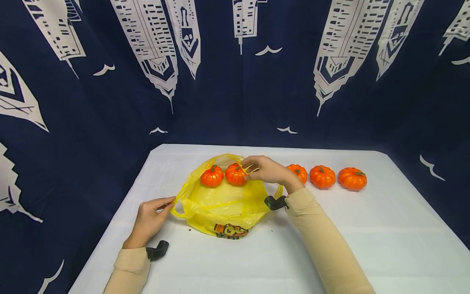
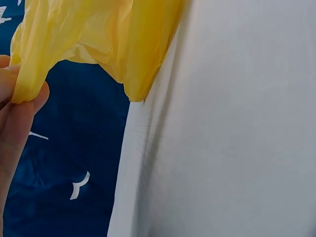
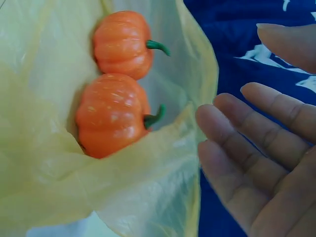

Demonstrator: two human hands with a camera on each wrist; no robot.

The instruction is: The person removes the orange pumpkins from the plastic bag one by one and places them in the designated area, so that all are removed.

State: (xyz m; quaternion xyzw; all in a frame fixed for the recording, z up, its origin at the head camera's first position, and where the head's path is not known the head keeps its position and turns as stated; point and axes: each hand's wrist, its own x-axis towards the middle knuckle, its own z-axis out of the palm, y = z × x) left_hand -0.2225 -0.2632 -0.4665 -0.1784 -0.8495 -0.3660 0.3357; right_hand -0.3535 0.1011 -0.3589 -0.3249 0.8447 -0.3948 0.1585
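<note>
A yellow plastic bag lies spread on the table, its mouth facing up. My left hand pinches one handle of the bag at its left side; in the left wrist view the fingers hold the yellow film. Two small orange pumpkins with green stems sit side by side inside the bag, a left one and a right one. Beside the right pumpkin, at the bag's rim, is my right hand. In the right wrist view its fingers are loosely extended and hold nothing.
Three more orange pumpkins stand in a row right of the bag: a near one partly hidden by my right hand, a middle one and a far right one. The white table ends at a dark blue printed curtain.
</note>
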